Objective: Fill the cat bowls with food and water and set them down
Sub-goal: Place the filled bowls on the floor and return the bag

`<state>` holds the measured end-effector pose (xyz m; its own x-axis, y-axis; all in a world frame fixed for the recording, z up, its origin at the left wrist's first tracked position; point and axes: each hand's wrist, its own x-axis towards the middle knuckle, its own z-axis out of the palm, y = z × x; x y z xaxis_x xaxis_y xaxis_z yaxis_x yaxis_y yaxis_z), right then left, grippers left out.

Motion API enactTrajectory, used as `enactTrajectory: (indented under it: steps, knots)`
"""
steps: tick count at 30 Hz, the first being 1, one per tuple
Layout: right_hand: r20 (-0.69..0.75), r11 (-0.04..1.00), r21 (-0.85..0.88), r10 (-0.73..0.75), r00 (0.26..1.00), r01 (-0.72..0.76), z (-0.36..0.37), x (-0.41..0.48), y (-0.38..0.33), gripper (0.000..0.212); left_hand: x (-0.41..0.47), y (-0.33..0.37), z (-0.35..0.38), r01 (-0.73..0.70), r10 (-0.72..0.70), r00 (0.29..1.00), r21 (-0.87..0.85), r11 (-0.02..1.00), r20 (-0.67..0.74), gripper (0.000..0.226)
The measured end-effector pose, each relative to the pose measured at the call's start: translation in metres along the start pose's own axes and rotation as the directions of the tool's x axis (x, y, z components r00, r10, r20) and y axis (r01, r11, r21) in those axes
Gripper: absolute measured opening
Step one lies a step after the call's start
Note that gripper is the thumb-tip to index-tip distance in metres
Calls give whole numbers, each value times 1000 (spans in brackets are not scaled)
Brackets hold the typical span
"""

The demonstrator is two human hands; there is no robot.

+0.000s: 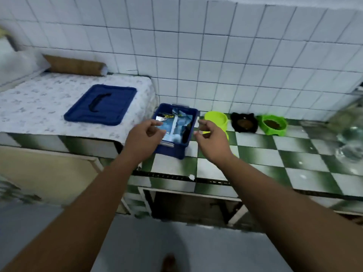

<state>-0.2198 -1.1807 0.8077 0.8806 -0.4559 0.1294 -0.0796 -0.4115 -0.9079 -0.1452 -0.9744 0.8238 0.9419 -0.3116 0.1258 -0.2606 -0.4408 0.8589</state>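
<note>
Lime bowl (216,119): on the checked counter (275,154), just right of the blue bin (169,152); no food or water shows in it.
Black bowl (244,122): further right of the bin, beyond the lime one; brown food inside.
Green bowl (273,125): furthest right of the bin, just beside the black bowl; brown food inside.
Food bag (174,124): pale blue and crumpled, lying inside the open bin.
Left hand (145,134): over the bin's near left rim, fingers loosely curled, holding nothing.
Right hand (210,138): just right of the bin, in front of the lime bowl, thumb and fingers curved with a narrow gap, nothing between them.
Lid (102,105): left of the bin, flat on the patterned cloth (39,103).
Risk, bag: if its mouth is open, lifting it by a corner could spill kibble into the bin or across the tiles.
Risk, lime bowl: it sits so close to the right hand that a sideways move could knock it.
Risk, row: the bowls stand close together, so a pour could overshoot into one that is already filled.
Writing: a yellow and black strip on the bag's top, too blurred to read; no brand legible elsewhere.
</note>
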Motion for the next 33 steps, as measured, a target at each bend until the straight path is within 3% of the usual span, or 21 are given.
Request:
enactTrajectory:
  steps: [7, 12, 16, 22, 26, 33]
  knots:
    - [-241, 987, -42, 140, 960, -155, -98, 31, 64, 38, 55, 30, 123, -48, 74, 971, -117, 992, 229, 19]
    - [-402, 967, 17, 241, 883, -256, -152, 55, 107, 32, 98, 47, 199, 38, 5, 942, -124, 992, 334, 18]
    - [-445, 945, 46, 311, 840, -325, -178, 73, 146, 30, 130, 54, 253, 89, -46, 926, -99, 991, 374, 19]
    - [-467, 907, 49, 391, 793, -419, -221, 125, 210, 31, 166, 54, 331, 147, -123, 939, -50, 988, 320, 38]
    - [-455, 852, 91, 496, 739, -516, -262, 166, 269, 45, 183, 56, 384, 217, -228, 930, 72, 974, 289, 45]
    - [-416, 812, 51, 547, 727, -582, -305, 242, 330, 31, 216, 57, 458, 333, -371, 910, 207, 920, 184, 61]
